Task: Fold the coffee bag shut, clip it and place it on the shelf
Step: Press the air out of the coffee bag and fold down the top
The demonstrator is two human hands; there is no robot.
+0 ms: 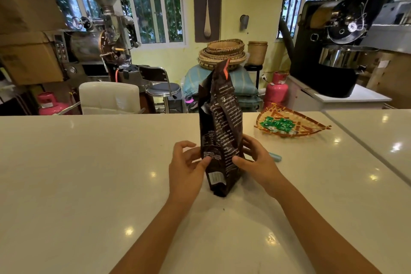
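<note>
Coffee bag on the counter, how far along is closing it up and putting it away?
Early. Nothing looks done: the coffee bag stands upright on the white counter with its top open and unfolded. In hand: the left hand and right hand hold its lower sides. Left: folding the top, clipping it (a light-blue object behind the right hand may be the clip) and shelving it; no shelf is identifiable.

Upright coffee bag [219, 131] between hands
</note>
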